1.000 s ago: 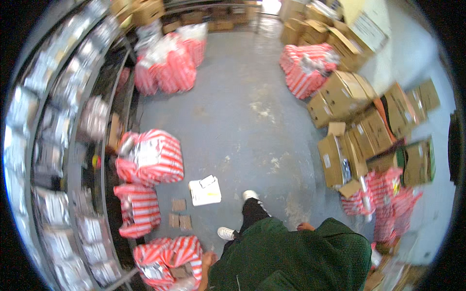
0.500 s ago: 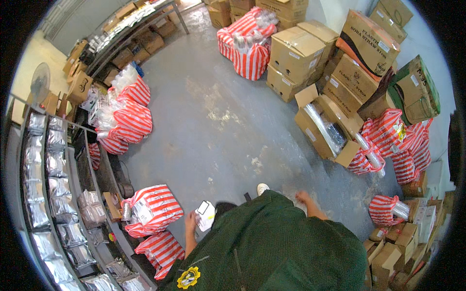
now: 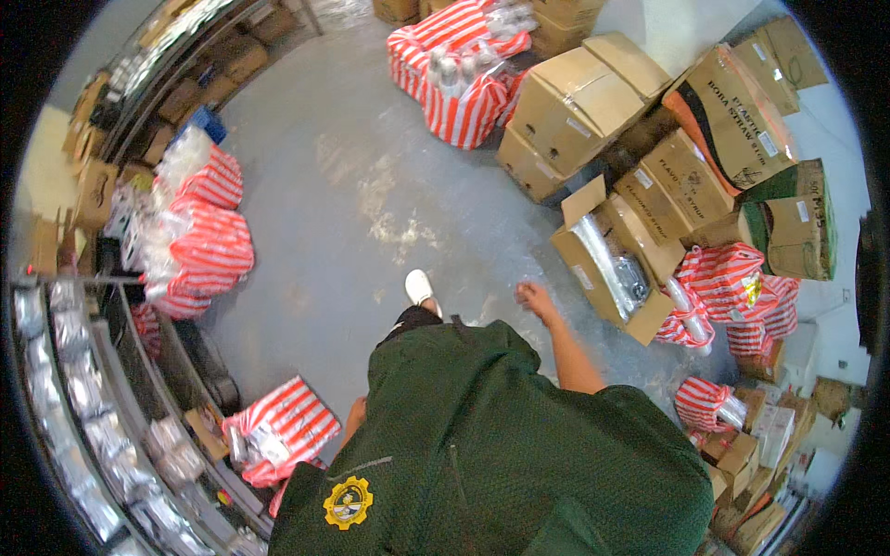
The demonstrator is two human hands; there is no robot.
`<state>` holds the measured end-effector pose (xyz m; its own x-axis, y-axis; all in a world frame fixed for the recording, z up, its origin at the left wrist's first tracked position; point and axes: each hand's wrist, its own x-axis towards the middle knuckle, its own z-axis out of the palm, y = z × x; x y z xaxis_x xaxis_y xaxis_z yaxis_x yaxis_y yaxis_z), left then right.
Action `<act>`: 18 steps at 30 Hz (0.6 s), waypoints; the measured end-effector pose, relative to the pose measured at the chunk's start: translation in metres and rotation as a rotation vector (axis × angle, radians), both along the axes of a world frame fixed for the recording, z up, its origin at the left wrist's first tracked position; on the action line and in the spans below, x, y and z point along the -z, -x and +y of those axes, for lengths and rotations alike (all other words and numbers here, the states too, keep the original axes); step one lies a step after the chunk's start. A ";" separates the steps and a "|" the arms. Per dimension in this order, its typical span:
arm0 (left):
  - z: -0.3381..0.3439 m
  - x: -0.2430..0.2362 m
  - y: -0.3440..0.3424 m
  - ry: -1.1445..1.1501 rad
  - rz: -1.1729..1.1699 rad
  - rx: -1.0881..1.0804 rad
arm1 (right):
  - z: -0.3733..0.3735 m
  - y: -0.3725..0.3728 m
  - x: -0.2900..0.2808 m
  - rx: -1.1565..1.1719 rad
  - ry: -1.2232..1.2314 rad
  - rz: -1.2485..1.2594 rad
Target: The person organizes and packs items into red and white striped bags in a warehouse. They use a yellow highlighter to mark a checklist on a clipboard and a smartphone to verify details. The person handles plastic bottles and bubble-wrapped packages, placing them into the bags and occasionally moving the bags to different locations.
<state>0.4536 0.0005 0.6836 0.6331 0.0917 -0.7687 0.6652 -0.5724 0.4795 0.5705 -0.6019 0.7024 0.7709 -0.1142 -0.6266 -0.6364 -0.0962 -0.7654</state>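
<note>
My right hand [image 3: 533, 297] hangs out over the grey floor, its fingers loosely bent and a little apart with nothing seen in them. The nearest thing to it is an opened carton [image 3: 603, 264] holding clear plastic-wrapped goods, and the two are apart. My left hand [image 3: 357, 413] shows only in part at the edge of my dark green shirt [image 3: 482, 435]. Its fingers, and anything in them, are hidden behind the shirt. Close to it on the left stands a red-and-white striped bag [image 3: 295, 422].
At left runs a shelf rack [image 3: 102, 408] with silvery packets. Beyond it sit striped bags [image 3: 209, 241] of clear plastic goods. Stacked cartons [image 3: 584, 93] and another striped bag [image 3: 464, 111] line the far right. My white shoe [image 3: 420, 286] is on the worn floor [image 3: 343, 269].
My right hand has swung forward and left. My left hand has slipped mostly behind the shirt, and the white sheet-like thing it held is out of sight. A white shoe has come forward.
</note>
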 end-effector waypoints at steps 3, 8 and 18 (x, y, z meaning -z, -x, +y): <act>0.015 -0.002 -0.083 0.024 -0.052 0.023 | 0.031 0.060 0.030 0.011 0.129 0.335; -0.022 0.033 -0.316 0.218 -0.047 0.054 | 0.010 0.188 0.053 0.062 0.067 0.098; -0.209 -0.044 -0.715 0.409 -0.379 -0.060 | -0.071 -0.159 0.103 -0.491 0.471 0.157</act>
<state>1.1683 -0.2082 0.7273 0.8747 -0.1216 -0.4691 0.4291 -0.2555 0.8664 0.7292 -0.6728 0.5990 0.7071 -0.0625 -0.7043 -0.5340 -0.7001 -0.4740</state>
